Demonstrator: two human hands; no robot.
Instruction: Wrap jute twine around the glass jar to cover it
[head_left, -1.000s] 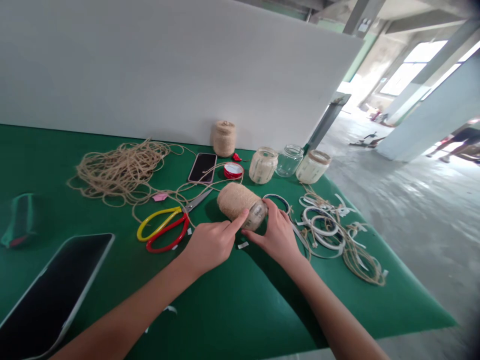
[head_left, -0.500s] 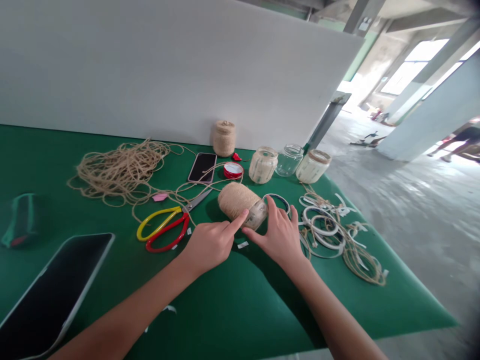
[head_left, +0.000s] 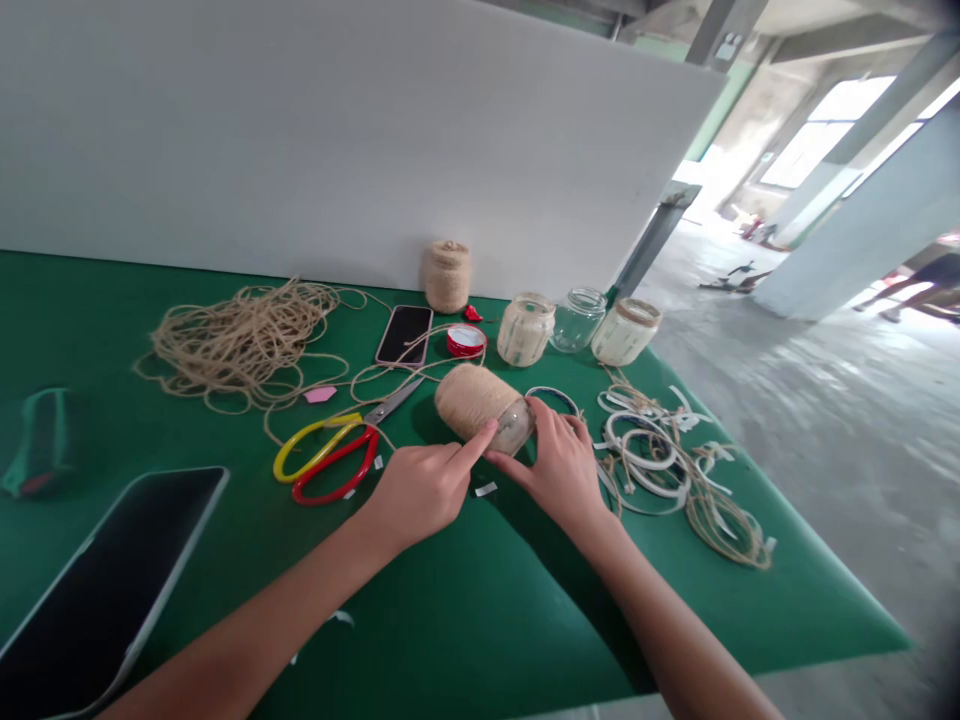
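A glass jar (head_left: 474,402) wrapped in twine lies tilted on its side, its bare glass end pointing right. My left hand (head_left: 421,495) is closed, with its index finger stretched out and pressing the jar where wrapping meets bare glass. A strand of twine (head_left: 386,438) runs behind this hand; whether the curled fingers hold it is hidden. My right hand (head_left: 559,465) grips the bare end between thumb and fingers. Left of the jar lie scissors (head_left: 369,437) with one yellow and one red handle.
Loose twine (head_left: 247,340) is heaped at the left. Behind stand a wrapped jar (head_left: 448,278), two taped jars (head_left: 526,330) (head_left: 626,333) and a clear jar (head_left: 579,320). Red tape (head_left: 466,341), two phones (head_left: 405,335) (head_left: 112,590), and tangled rings and twine (head_left: 652,450) surround the hands.
My right hand's fingers, spread half a second ago, have drawn together and closed round the jar's bare end. The left hand and the jar are almost unmoved.
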